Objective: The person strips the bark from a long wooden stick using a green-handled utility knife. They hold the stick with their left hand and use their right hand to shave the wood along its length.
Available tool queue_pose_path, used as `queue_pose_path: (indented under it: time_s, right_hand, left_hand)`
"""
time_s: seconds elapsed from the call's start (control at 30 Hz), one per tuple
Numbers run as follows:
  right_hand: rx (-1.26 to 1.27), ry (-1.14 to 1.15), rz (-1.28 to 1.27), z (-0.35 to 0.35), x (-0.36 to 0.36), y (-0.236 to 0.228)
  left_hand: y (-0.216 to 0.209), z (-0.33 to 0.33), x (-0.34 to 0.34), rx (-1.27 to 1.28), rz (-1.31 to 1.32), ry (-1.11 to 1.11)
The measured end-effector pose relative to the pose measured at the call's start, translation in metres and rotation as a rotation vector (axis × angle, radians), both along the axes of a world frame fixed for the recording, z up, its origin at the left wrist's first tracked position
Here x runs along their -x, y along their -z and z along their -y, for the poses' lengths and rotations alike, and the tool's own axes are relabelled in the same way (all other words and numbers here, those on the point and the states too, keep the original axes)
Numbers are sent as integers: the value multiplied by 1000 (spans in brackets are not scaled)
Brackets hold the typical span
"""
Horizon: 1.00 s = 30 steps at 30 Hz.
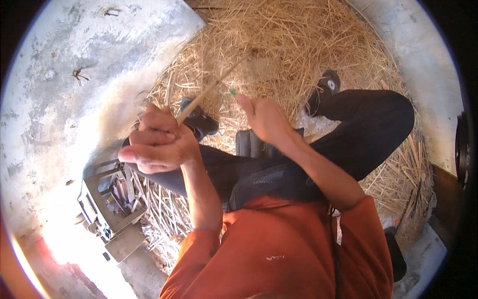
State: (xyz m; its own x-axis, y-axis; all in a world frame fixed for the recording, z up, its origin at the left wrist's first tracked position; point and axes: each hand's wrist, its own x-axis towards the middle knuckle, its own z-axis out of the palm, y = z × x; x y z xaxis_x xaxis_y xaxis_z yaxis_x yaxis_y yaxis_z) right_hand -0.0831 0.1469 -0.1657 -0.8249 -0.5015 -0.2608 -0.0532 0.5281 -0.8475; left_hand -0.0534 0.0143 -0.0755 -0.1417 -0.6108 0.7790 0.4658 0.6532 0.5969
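A long pale stick point(204, 95), like a peeled cane or bamboo strip, slants up and away to the right from my left hand point(162, 142). That hand is closed around its near end, knuckles up. My right hand point(269, 122) is closed too, to the right of the stick and apart from it. A small green tip point(232, 92) pokes out beyond its thumb; the rest of what it grips is hidden in the fingers. The stick's far end passes over loose straw-like shavings point(279, 35) and is hard to pick out against them.
Shavings cover the floor around my bent legs point(368, 112) and dark shoes point(326, 87). A black padded object point(249, 143) lies between my knees. At the left stands an open box-like frame point(107, 199) with small things inside. Pale, worn walls point(45, 99) curve along the left side.
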Motion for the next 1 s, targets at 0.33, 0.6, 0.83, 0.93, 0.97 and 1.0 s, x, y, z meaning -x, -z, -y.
queue_pose_path:
  time_s: [0.33,0.6,0.83,0.93,0.97,1.0]
  right_hand:
    - [199,18,-174,16,-9,-9]
    - [87,48,-60,8,2,3]
    - [22,87,-146,13,16,31]
    - [20,48,-58,14,15,25]
    - [12,37,-1,14,17,26]
    - [-38,170,-61,9,30,61]
  left_hand:
    - [-1,9,0,21,-9,157]
    - [-4,1,3,-14,-29,139]
    - [-3,4,1,-37,-23,127]
    - [-5,3,0,-38,-15,132]
    - [-6,2,1,-41,-29,117]
    - [-6,-4,7,-51,-38,129]
